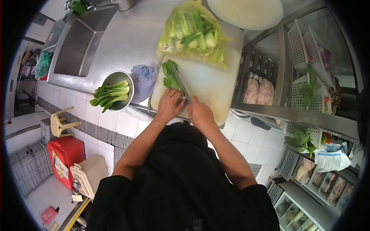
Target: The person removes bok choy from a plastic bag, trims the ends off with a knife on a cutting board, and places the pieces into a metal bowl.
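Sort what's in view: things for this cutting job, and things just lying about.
Likely in the job: knife in right hand; bok choy by left hand; rectangular cutting board; yellow bag of greens; metal bowl of leafy stalks.

Likely lying about: blue cloth; round board; beige stool; red container.

A steel counter carries a cutting board and cloth.
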Available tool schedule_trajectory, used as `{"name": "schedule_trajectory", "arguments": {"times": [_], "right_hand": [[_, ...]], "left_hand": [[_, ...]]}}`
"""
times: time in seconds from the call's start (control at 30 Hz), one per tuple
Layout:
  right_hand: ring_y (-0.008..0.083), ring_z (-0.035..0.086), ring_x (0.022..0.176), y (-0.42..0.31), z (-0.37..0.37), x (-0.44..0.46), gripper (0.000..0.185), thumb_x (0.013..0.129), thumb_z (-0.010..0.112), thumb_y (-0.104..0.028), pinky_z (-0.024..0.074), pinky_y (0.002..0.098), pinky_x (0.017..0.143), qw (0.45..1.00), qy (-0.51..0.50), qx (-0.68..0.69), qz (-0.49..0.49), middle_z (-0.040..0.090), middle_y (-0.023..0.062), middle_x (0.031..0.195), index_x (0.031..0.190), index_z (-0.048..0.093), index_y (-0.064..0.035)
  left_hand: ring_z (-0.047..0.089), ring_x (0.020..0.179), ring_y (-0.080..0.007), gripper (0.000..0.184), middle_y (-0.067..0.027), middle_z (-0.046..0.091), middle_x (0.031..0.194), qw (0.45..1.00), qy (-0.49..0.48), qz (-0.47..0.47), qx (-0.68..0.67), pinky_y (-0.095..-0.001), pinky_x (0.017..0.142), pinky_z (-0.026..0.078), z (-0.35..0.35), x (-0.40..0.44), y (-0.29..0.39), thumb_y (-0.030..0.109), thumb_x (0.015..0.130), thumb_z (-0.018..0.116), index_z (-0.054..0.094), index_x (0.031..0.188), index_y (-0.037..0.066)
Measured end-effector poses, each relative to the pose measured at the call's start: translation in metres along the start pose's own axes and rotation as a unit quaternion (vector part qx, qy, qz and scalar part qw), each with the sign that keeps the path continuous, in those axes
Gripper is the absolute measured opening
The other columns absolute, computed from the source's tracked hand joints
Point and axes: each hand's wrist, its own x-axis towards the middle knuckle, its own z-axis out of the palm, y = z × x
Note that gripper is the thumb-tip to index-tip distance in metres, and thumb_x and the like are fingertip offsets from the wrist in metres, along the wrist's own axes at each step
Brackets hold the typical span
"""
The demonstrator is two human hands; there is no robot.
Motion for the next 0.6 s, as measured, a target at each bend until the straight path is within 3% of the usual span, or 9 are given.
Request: {"name": "schedule_trajectory", "arguments": {"times": [0.2, 0.27, 0.33, 0.4, 0.43, 0.47, 0.53, 0.6], "right_hand": [[0.0516, 0.069, 0.085, 0.047, -0.028, -0.115, 0.031, 0.099, 0.058, -0.023, 0.0528, 0.061, 0.078, 0.991, -0.11, 0.008, 0.075, 0.07, 0.0298, 0.084, 0.116, 0.053, 0.0031], [0.0515, 0.069, 0.083, 0.066, -0.051, -0.134, 0.032, 0.099, 0.058, -0.023, 0.0526, 0.0604, 0.078, 0.992, -0.106, 0.012, 0.073, 0.071, 0.0292, 0.084, 0.117, 0.054, 0.0026], [0.0509, 0.068, 0.081, 0.08, -0.077, -0.145, 0.031, 0.099, 0.058, -0.025, 0.0532, 0.0568, 0.076, 0.976, -0.184, 0.07, 0.095, 0.071, 0.0272, 0.082, 0.117, 0.057, 0.0005], [0.0483, 0.068, 0.077, 0.088, -0.081, -0.15, 0.03, 0.099, 0.059, -0.025, 0.0534, 0.0545, 0.074, 0.978, -0.142, 0.081, 0.131, 0.07, 0.0257, 0.079, 0.116, 0.058, -0.0001], [0.0457, 0.069, 0.073, 0.09, -0.079, -0.151, 0.029, 0.099, 0.059, -0.025, 0.0536, 0.0521, 0.071, 0.976, -0.105, 0.091, 0.167, 0.07, 0.0243, 0.076, 0.115, 0.059, -0.0008], [0.0365, 0.069, 0.063, 0.092, -0.076, -0.149, 0.027, 0.099, 0.06, -0.022, 0.0536, 0.0468, 0.064, 0.963, -0.081, 0.162, 0.201, 0.068, 0.0215, 0.071, 0.114, 0.059, 0.0004], [0.0326, 0.068, 0.059, 0.095, -0.064, -0.139, 0.026, 0.099, 0.06, -0.021, 0.053, 0.0448, 0.061, 0.959, -0.038, 0.191, 0.204, 0.067, 0.0197, 0.069, 0.114, 0.059, 0.0004], [0.0255, 0.066, 0.055, 0.101, -0.053, -0.128, 0.026, 0.099, 0.059, -0.019, 0.0521, 0.0411, 0.055, 0.954, 0.007, 0.219, 0.204, 0.067, 0.0162, 0.068, 0.116, 0.06, 0.0004]], "left_hand": [[0.061, 0.107, -0.0342, 0.032, -0.0116, 0.066, 0.111, 1.0, 0.006, 0.021, 0.003, -0.0443, 0.093, 0.053, -0.013, -0.018, -0.011, 0.011, 0.082, 0.08, 0.073, 0.113, 0.007], [0.059, 0.115, -0.036, 0.037, -0.0122, 0.064, 0.122, 0.997, -0.07, 0.026, 0.009, -0.0444, 0.099, 0.051, -0.027, -0.021, -0.012, 0.009, 0.082, 0.076, 0.073, 0.119, 0.009], [0.057, 0.121, -0.0377, 0.04, -0.0126, 0.062, 0.127, 0.994, -0.075, 0.067, 0.036, -0.0469, 0.104, 0.049, -0.039, -0.02, -0.018, 0.007, 0.082, 0.073, 0.073, 0.122, 0.01], [0.05, 0.135, -0.0424, 0.051, -0.0128, 0.06, 0.138, 0.985, -0.085, 0.128, 0.078, -0.0568, 0.116, 0.039, -0.046, -0.01, -0.023, 0.005, 0.081, 0.068, 0.069, 0.132, 0.012], [0.05, 0.135, -0.0424, 0.051, -0.0128, 0.06, 0.138, 0.985, -0.085, 0.128, 0.08, -0.0568, 0.116, 0.039, -0.049, 0.002, -0.02, 0.005, 0.081, 0.068, 0.069, 0.132, 0.012], [0.048, 0.138, -0.0416, 0.055, -0.0126, 0.059, 0.142, 0.974, -0.105, 0.158, 0.128, -0.0583, 0.118, 0.036, -0.048, 0.015, -0.016, 0.006, 0.081, 0.068, 0.066, 0.136, 0.012], [0.047, 0.14, -0.0408, 0.059, -0.0124, 0.058, 0.145, 0.958, -0.121, 0.187, 0.179, -0.0598, 0.12, 0.033, -0.039, 0.038, -0.015, 0.006, 0.081, 0.068, 0.064, 0.14, 0.012], [0.049, 0.138, -0.0366, 0.057, -0.0099, 0.061, 0.137, 0.948, -0.158, 0.222, 0.166, -0.0595, 0.122, 0.03, -0.02, 0.055, -0.02, 0.008, 0.085, 0.064, 0.061, 0.141, 0.012]]}}
